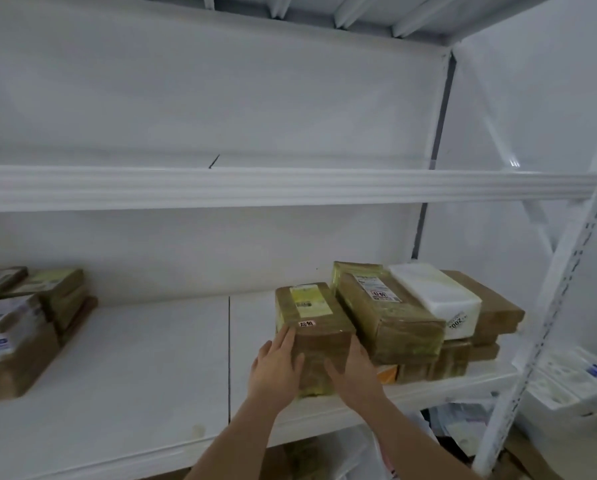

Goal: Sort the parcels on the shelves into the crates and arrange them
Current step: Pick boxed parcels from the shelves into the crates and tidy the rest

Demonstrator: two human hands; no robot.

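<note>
A brown taped parcel (310,320) with a yellowish label stands on the white shelf (134,375), near its front edge. My left hand (276,368) presses against the parcel's left side, fingers fairly straight. My right hand (354,370) lies against its right side, fingers reaching between it and the neighbouring pile. That pile (387,317) to the right holds several brown parcels, with a white parcel (435,296) on top. No crate is in view.
Another stack of brown parcels (23,323) sits at the shelf's left end. An upper shelf (255,188) runs above. The rack's white upright (546,320) stands at right, with white packs (574,379) beyond it and bags on the lower level (456,424).
</note>
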